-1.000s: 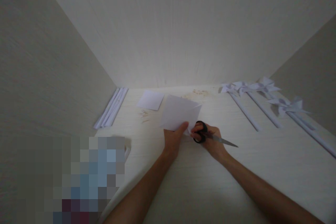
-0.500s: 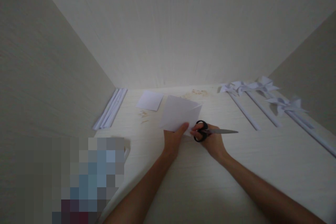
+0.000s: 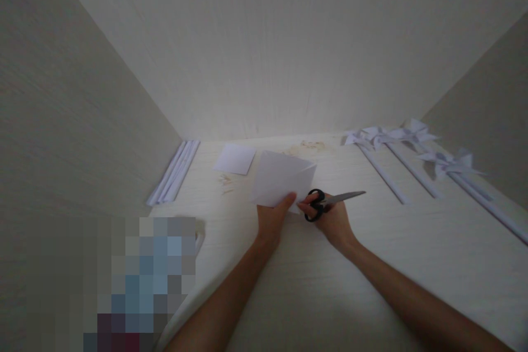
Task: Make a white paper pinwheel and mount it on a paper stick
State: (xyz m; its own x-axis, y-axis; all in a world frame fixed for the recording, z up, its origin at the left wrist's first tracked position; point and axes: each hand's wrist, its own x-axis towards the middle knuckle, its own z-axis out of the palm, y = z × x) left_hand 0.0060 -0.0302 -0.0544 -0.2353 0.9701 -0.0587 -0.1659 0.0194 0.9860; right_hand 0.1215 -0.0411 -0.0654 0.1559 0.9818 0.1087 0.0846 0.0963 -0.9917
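A square sheet of white paper (image 3: 277,177), with cut or crease lines near its right corner, is held over the table. My left hand (image 3: 273,219) grips its lower edge, thumb on top. Hooked on the fingers of my right hand (image 3: 333,221) is a pair of black-handled scissors (image 3: 343,197), blades together and pointing right, away from the paper. The right fingertips are at the paper's lower right corner; whether they pinch it I cannot tell.
Another white paper square (image 3: 235,159) lies behind on the left, near small toothpick-like pieces (image 3: 226,179). Rolled white paper sticks (image 3: 175,170) rest at far left. Several paper pinwheels (image 3: 449,164) on sticks lie at right. A blurred-out patch (image 3: 152,280) covers the lower left.
The scissors have turned in my right hand, so their tip points slightly further up and reaches less far right. Both hands and the paper stay nearly in place.
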